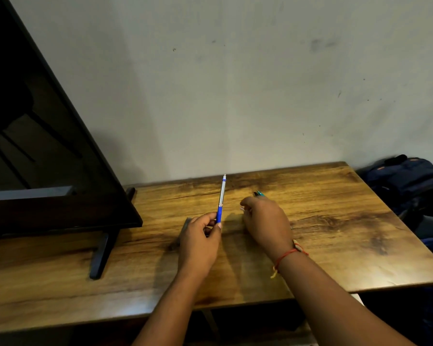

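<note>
My left hand [201, 237] pinches a blue and silver pen [221, 199] by its blue grip, and the pen points up and away toward the wall. A grey flat object [184, 229] shows behind the left hand, mostly hidden by it. My right hand [265, 222], with a red thread on the wrist, is curled over the wooden table [335, 233]. A dark and teal pen end [258, 194] sticks out beyond its knuckles. The fingers' grip on it is hidden.
A black flat screen [48, 158] on dark feet [101, 255] stands at the left of the table. A dark blue backpack [410, 181] lies beyond the table's right edge. A plain wall rises behind the table.
</note>
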